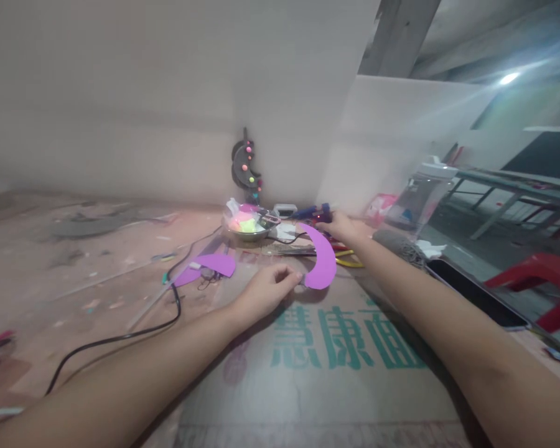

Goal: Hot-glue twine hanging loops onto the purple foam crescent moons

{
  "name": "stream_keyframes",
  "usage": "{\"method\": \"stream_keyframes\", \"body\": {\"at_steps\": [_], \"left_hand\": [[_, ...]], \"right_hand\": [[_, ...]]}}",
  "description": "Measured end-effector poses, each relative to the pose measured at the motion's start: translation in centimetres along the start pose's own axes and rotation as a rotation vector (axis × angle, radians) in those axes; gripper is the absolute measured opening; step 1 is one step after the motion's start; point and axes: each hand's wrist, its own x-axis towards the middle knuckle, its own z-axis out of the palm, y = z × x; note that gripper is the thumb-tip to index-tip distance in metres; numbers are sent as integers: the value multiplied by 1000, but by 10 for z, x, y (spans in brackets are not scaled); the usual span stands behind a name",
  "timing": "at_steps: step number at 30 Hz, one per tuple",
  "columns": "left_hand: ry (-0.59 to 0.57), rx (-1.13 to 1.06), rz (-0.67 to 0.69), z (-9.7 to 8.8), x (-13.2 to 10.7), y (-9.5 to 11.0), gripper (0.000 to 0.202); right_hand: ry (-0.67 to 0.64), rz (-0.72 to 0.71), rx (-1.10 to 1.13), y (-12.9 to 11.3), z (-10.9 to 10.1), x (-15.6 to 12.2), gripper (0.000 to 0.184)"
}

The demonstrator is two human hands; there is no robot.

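My left hand (pixel 276 285) pinches the lower end of a purple crescent-shaped cutout (pixel 324 258), which is held up over the cardboard with its curve to the right. Farther off, my right hand (pixel 341 226) is closed at the handle of a blue hot glue gun (pixel 318 212) with a small red light; its fingers are partly hidden. Behind the crescent stands a metal bowl (pixel 251 233) full of bright pink and yellow pieces. Another purple cutout (pixel 218 264) lies left of my left hand. Yellow-handled pliers (pixel 349 259) rest under my right forearm.
Printed cardboard (pixel 308 392) covers the tabletop in front. A black cable (pixel 116 338) winds across the left side. A dark crescent ornament with coloured balls (pixel 245 168) leans against the wall. At right are a phone (pixel 478 294), a clear plastic jug (pixel 420 196) and a red stool (pixel 541 286).
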Motion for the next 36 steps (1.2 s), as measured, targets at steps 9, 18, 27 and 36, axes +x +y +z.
{"method": "stream_keyframes", "body": {"at_steps": [9,18,27,36], "left_hand": [[48,-12,67,-5,1,-1,32],[158,25,72,-10,5,-2,32],[181,160,78,-14,1,7,34],[175,209,98,-13,-2,6,33]], "right_hand": [[110,-31,156,-18,-61,-53,20],[47,-160,319,-8,-65,-131,26],[-62,-256,35,3,-34,-167,24],[-30,-290,-6,6,-26,-165,26]]}}
